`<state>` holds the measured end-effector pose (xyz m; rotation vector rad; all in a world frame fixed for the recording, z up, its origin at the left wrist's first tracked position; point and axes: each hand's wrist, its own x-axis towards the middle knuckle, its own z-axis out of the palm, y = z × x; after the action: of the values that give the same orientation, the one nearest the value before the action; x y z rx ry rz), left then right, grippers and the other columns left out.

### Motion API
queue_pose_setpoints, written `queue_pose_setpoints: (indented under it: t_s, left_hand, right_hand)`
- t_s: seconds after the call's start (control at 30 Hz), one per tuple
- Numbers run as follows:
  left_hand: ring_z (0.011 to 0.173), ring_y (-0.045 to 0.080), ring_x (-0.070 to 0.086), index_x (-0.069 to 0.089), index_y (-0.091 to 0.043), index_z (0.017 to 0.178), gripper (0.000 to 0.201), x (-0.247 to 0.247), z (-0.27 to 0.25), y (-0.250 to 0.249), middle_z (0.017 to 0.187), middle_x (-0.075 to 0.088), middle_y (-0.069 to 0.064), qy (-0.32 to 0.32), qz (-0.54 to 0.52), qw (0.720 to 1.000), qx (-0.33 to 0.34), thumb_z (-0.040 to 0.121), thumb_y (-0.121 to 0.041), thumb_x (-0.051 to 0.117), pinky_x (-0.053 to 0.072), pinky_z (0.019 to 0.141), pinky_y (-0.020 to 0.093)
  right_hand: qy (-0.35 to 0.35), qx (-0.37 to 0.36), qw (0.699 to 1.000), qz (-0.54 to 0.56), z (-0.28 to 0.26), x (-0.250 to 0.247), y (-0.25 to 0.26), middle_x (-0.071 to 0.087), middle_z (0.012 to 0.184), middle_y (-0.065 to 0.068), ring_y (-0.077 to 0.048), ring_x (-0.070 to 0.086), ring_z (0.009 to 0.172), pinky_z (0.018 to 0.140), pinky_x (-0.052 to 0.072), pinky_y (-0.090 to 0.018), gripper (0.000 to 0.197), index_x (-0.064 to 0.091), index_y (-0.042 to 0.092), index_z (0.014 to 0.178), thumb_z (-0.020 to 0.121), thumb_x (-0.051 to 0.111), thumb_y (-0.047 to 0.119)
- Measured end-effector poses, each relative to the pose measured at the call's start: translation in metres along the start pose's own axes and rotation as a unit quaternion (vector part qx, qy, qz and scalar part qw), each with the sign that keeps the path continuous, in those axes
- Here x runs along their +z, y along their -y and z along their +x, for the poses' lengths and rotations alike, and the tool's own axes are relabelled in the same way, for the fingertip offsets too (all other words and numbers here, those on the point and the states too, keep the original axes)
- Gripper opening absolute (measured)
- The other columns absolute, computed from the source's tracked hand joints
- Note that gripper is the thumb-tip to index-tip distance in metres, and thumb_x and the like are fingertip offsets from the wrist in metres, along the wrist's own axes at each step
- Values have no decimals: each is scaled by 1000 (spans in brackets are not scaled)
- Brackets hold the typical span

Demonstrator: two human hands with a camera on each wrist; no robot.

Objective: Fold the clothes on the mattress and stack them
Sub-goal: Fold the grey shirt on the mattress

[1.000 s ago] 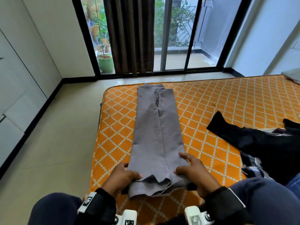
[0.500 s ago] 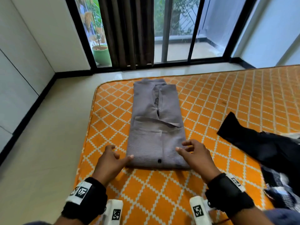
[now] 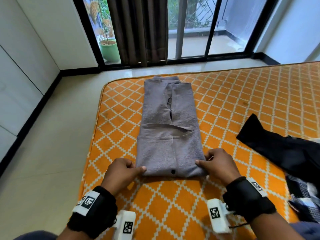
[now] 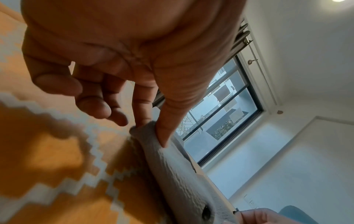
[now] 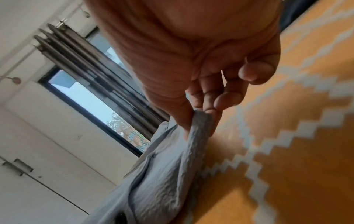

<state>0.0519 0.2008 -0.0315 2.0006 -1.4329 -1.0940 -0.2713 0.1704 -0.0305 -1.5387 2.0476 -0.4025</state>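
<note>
Head view looks down on an orange mattress with a white diamond pattern, and on it lies a grey shirt, folded once so its near half is doubled over and a dark button shows at the near edge. The left hand pinches the shirt's near-left corner between thumb and forefinger; the right hand pinches the near-right corner the same way. Both corners are slightly lifted off the mattress — the wrist views show this plainly. From the left wrist, the left hand has its thumb on top of the grey shirt and the forefinger beneath, the other fingers loosely curled and clear of the cloth. From the right wrist, the right hand grips the grey shirt likewise, above the mattress. To the right on the mattress, well apart from the shirt, sits a heap of dark clothes with a checked garment partly under it. Beyond the far edge — tiled floor, a brown curtain and a green plant pot behind the glass door.
</note>
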Motion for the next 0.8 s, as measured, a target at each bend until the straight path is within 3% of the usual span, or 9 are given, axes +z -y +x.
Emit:
queue_pose_setpoints:
  t_s: [0.1,0.23,0.33,0.47,0.53,0.6,0.67,0.73,0.8]
  left_hand:
    - [49,17,49,62,-9,58,46,-3,-24,2,57,61,20,75,-18,997,1,71,-45,89,36,56,28]
    - [51,17,45,61,-19,54,45,4,-44,0,51,50,0,143,60,988,3,67,-54,87,33,58,30]
    - [53,13,54,62,-17,56,49,5,-51,-8,51,57,-7,59,193,979,11,71,-58,85,34,53,29]
    - [82,13,64,61,-31,83,43,2,-56,-27,85,65,-12,-121,249,958,79,65,-63,84,49,68,30]
    - [77,6,59,59,-31,83,39,11,-55,-35,82,61,-14,-101,199,962,156,67,-53,87,46,67,29]
    - [75,1,56,59,-32,86,36,27,-58,-41,80,58,-15,-26,193,955,224,71,-52,84,45,67,28]
    - [86,4,55,57,-36,96,34,44,-63,-43,91,58,-17,41,246,929,274,77,-57,75,46,77,30]
    - [100,10,52,54,-37,109,37,59,-64,-40,105,56,-16,73,300,904,294,83,-57,69,43,87,33]
    - [108,14,50,50,-37,117,41,66,-62,-37,114,54,-14,86,324,896,291,85,-53,68,38,89,35]
  right_hand:
    - [25,-5,999,-43,-10,-14,-3,68,69,4,-20,66,73,63,49,-35,39,66,16,71,69,90,46]
    - [86,11,976,-201,-33,-26,-2,70,87,2,-24,69,89,66,49,-30,49,65,21,84,60,89,57]
    - [86,0,955,-284,-46,-32,7,70,103,0,-26,69,104,73,52,-31,55,62,23,92,60,86,62]
    - [-40,-56,972,-226,-35,-34,27,72,102,-2,-29,69,101,74,52,-34,47,66,26,95,71,79,64]
    - [-61,-110,981,-149,-19,-26,33,72,91,5,-25,70,95,74,54,-34,29,67,31,89,75,81,52]
    - [-26,-168,979,-113,-4,-11,33,70,88,9,-21,69,92,73,54,-33,14,69,32,82,79,80,40]
    - [7,-216,966,-145,3,2,28,67,102,9,-20,65,104,81,52,-33,8,74,31,92,84,75,35]
    - [21,-245,950,-191,8,12,21,61,132,10,-21,55,123,96,50,-37,31,71,33,120,89,70,37]
    - [33,-227,943,-240,12,16,18,32,164,13,-22,38,141,106,41,-43,62,47,33,150,93,64,44]
